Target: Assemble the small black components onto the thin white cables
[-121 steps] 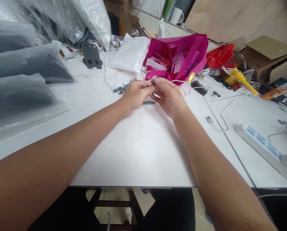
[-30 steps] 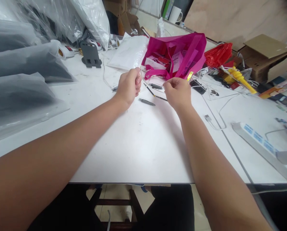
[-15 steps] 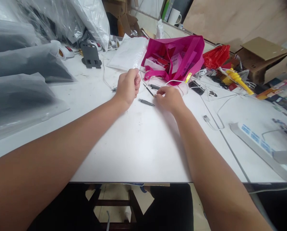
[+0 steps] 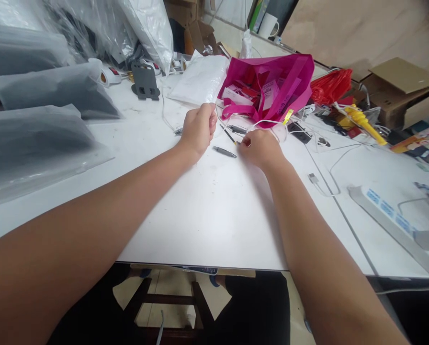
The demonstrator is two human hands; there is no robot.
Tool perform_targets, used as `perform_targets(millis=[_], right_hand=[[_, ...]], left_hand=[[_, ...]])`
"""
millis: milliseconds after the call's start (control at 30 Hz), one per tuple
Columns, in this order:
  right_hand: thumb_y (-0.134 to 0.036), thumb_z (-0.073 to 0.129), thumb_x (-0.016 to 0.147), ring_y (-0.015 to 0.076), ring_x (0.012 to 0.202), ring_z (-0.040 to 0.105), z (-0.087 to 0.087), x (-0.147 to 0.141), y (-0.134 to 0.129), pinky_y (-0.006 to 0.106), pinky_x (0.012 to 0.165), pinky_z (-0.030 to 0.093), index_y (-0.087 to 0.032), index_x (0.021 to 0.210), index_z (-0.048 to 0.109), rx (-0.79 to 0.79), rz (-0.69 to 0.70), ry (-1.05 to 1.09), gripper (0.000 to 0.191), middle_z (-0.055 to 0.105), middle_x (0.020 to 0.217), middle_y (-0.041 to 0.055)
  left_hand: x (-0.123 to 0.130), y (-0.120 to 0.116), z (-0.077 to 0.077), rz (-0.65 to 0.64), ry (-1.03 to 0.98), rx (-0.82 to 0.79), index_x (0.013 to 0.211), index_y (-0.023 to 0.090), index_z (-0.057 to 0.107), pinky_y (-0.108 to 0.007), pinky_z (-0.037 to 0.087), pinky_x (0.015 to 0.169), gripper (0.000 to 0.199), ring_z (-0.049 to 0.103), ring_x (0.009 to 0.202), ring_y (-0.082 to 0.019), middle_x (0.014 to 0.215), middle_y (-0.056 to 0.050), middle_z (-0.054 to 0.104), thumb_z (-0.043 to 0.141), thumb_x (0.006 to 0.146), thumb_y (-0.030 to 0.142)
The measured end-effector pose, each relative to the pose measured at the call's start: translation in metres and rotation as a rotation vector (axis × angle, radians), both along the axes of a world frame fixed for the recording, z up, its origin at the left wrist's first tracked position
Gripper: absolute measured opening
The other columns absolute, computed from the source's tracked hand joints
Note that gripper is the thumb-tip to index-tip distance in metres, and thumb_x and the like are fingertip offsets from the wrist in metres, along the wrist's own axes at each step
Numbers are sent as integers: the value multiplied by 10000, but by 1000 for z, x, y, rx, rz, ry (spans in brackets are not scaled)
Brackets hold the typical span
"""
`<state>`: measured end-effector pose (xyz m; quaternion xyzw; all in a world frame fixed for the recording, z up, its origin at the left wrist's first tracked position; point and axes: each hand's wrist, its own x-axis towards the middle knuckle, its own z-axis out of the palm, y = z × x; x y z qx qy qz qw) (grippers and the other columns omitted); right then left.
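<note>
My left hand (image 4: 200,127) is closed in a fist above the white table, thumb on top; whatever is inside it is hidden. Across from it, my right hand (image 4: 260,147) pinches the near end of a thin dark pen refill (image 4: 230,135), which has a yellowish tip by the fingertips. Between the hands lies a grey pen barrel (image 4: 224,152), apart from both. Just beyond the refill rests another dark pen (image 4: 237,129), close to a white cable (image 4: 266,121).
A magenta bag (image 4: 289,81) full of small boxes stands behind the hands, beside a white padded mailer (image 4: 200,79). Grey plastic packages (image 4: 38,143) line the left. On the right are a power strip (image 4: 390,218), a USB plug (image 4: 313,178) and a yellow tool (image 4: 365,125).
The whole view has shifted slightly, so table items appear farther right. Both hands keep nearly the same pose and place relative to the pens; the right fingers still pinch the refill.
</note>
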<state>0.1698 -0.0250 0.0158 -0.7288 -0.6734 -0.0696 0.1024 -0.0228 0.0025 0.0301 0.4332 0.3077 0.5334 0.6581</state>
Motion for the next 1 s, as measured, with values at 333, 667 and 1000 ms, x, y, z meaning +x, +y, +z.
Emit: perform_targets(millis=[333, 667, 1000], right_hand=[[-188, 598, 883, 287, 873, 713, 16, 3, -5, 458, 883, 539, -204, 848, 643, 366, -92, 301, 59, 742, 867, 121], [-594, 546, 963, 220, 753, 712, 20, -22, 7, 326, 500, 517, -288, 801, 514, 698, 143, 1147, 348, 617, 769, 43], [-538, 561, 948, 263, 875, 752, 14, -29, 5, 392, 580, 617, -277, 812, 529, 746, 119, 1274, 296, 653, 827, 64]], left_hand=[[4, 7, -9, -27, 139, 218, 608, 217, 326, -224, 216, 456, 456, 240, 459, -66, 535, 46, 230, 412, 1055, 239], [1, -8, -25, -99, 546, 935, 760, 225, 518, -349, 418, 672, 476, 542, 658, -168, 679, -29, 582, 361, 1102, 517], [2, -9, -25, -162, 613, 902, 768, 235, 454, -357, 374, 666, 421, 503, 641, -171, 677, -11, 540, 349, 1111, 455]])
